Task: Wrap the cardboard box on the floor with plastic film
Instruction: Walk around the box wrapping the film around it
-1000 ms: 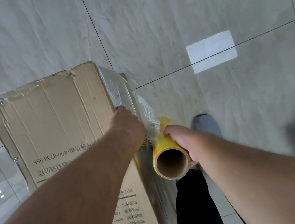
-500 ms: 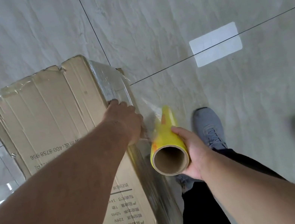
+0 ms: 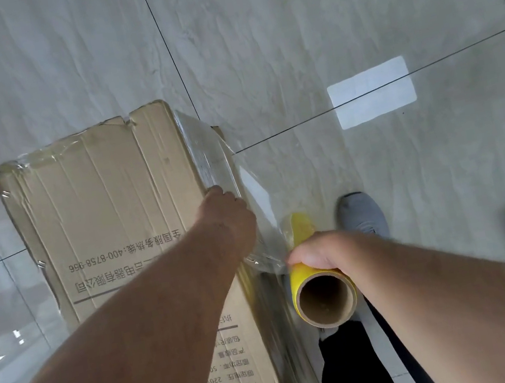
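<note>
The cardboard box (image 3: 108, 223) stands on the tiled floor (image 3: 300, 31) at lower left, printed face up; clear plastic film (image 3: 213, 151) already clings to its right side and far right corner; a loose sheet of it stretches from that edge toward the yellow film roll (image 3: 320, 287), just beside the box. The left hand (image 3: 227, 219) rests at the box's top right edge, pinning the film there; its fingers are hidden over the edge, so I cannot tell how they lie. The right hand (image 3: 319, 252) curls round the roll, hollow core facing the camera. Compared with a second ago, the roll sits lower and farther from the left hand, and more film spans the gap; that suggests fresh film is being paid out for another pass, with the wrap only partly done; the top face looks bare. A grey shoe (image 3: 363, 215) stands just beyond the roll.
</note>
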### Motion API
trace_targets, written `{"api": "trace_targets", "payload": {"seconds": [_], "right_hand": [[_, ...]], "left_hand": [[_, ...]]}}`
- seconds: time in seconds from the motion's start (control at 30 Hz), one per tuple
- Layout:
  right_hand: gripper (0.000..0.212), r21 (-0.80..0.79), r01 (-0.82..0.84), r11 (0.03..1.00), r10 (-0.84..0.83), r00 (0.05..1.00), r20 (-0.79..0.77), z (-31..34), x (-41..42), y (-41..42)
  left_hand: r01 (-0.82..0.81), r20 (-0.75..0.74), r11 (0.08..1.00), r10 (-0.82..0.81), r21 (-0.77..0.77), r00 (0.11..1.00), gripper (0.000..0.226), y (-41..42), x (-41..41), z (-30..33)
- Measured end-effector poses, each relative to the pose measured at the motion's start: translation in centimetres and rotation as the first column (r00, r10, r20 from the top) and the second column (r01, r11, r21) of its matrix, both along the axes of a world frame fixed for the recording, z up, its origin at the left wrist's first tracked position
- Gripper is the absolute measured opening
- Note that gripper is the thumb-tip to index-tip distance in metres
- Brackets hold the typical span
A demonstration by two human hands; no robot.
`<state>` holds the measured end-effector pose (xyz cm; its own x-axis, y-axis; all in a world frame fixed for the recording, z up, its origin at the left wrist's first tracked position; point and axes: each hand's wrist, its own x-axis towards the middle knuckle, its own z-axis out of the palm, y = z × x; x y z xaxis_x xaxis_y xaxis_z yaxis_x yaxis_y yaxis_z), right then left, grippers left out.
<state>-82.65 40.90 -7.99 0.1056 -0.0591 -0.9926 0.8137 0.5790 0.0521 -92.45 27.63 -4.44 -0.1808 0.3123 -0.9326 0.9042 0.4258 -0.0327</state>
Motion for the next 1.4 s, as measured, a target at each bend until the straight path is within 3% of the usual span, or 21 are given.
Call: {"api": "trace_targets", "payload": {"seconds": [0.13,0.27,0.33,0.43,0.53,0.63,0.73,0.8,0.93,1.07,1.13,1.2,1.3,1.4], "right_hand": [[0.065,0.030,0.021,0.999,-0.019,0.998,-0.065,-0.1,-0.5,-0.1],[0.029,0.037,0.255,0.966,-0.250,0.962,-0.110,-0.1,2.4,0.7],[0.032,0.125,0.404,0.906,-0.406,0.914,-0.012,-0.2,3.1,0.7],[0.054,0.232,0.646,0.728,-0.680,0.724,0.119,0.7,4.6,0.5],[0.062,0.234,0.759,0.607,-0.794,0.581,0.177,0.7,6.5,0.2],[0.065,0.205,0.802,0.561,-0.827,0.534,0.175,0.2,7.9,-0.9],[0.081,0.181,0.808,0.561,-0.828,0.551,0.104,-0.5,8.8,-1.7],[0.097,0.152,0.761,0.630,-0.774,0.632,0.045,-1.3,9.6,-1.6],[0.124,0.126,0.369,0.921,-0.367,0.929,-0.038,-2.1,10.1,-0.3],[0.127,0.090,0.075,0.993,-0.075,0.997,-0.004,-2.5,8.2,-0.8],[0.122,0.083,0.012,0.996,-0.010,1.000,-0.018,-1.0,6.3,-1.8],[0.104,0.077,0.076,0.994,-0.075,0.997,-0.021,-1.2,5.6,-2.8],[0.104,0.107,0.280,0.954,-0.281,0.960,-0.011,-3.0,7.3,-3.6],[0.086,0.232,0.556,0.799,-0.577,0.816,0.031,-3.0,9.6,-3.0]], "left_hand": [[-0.028,0.082,0.999,0.024,0.040,0.996,0.030,-0.5,1.6,0.1],[-0.063,0.060,0.995,0.058,0.082,0.997,0.032,-0.9,2.7,0.0],[-0.084,0.051,0.993,0.080,0.087,0.995,0.033,-0.8,2.8,-0.2],[-0.108,0.057,0.992,0.105,0.060,0.993,0.029,-0.7,2.8,-0.5],[-0.135,0.056,0.991,0.133,0.027,0.990,0.028,-0.5,2.8,-0.9],[-0.191,0.043,0.982,0.191,0.010,0.981,0.038,0.0,2.9,-0.9],[-0.179,0.005,0.984,0.179,-0.001,0.984,0.052,0.2,3.8,-0.4],[-0.102,-0.023,0.995,0.102,-0.016,0.995,0.057,0.1,5.0,-0.3],[-0.021,-0.019,0.999,0.021,-0.046,1.000,0.057,0.3,6.1,-0.3],[0.069,-0.015,0.990,-0.071,-0.122,0.997,0.059,0.4,6.3,0.1],[0.133,-0.009,0.984,-0.135,-0.116,0.991,0.057,-0.1,6.2,0.5],[0.182,0.008,0.980,-0.182,-0.081,0.983,0.050,-0.7,6.5,0.6],[0.162,0.025,0.985,-0.161,-0.058,0.987,0.042,-1.0,8.0,0.4],[0.120,0.020,0.992,-0.119,-0.050,0.993,0.040,-0.9,8.9,0.2]]}}
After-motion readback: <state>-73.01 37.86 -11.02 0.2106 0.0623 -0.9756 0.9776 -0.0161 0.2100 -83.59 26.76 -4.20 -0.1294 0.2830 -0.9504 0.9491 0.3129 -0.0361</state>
